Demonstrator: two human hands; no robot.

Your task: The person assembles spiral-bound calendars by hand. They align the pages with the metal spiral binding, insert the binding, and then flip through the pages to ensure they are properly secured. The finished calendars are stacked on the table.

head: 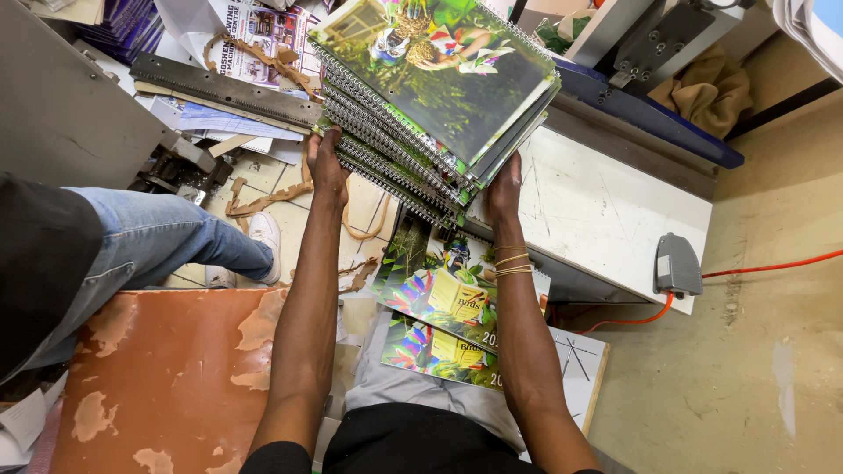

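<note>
Gripping from both ends, the left hand and the right hand are each clamped on a thick stack of spiral-bound calendars, held up in the far middle of the view above a white machine table. The left hand presses against the wire-bound edge and the right against the opposite end, probably because a squeeze from both sides keeps so many loose, glossy copies from sliding apart; the stack tilts, its green photo cover facing up. Thin bangles circle the right wrist. Below the arms, nearer, two more calendars lie flat and overlapping on the person's lap. A grey foot pedal sits at the right with an orange cable running off. At the left, another person's jeans-clad leg and white shoe rest beside a peeling brown board, with paper scraps on the tiled floor.
</note>
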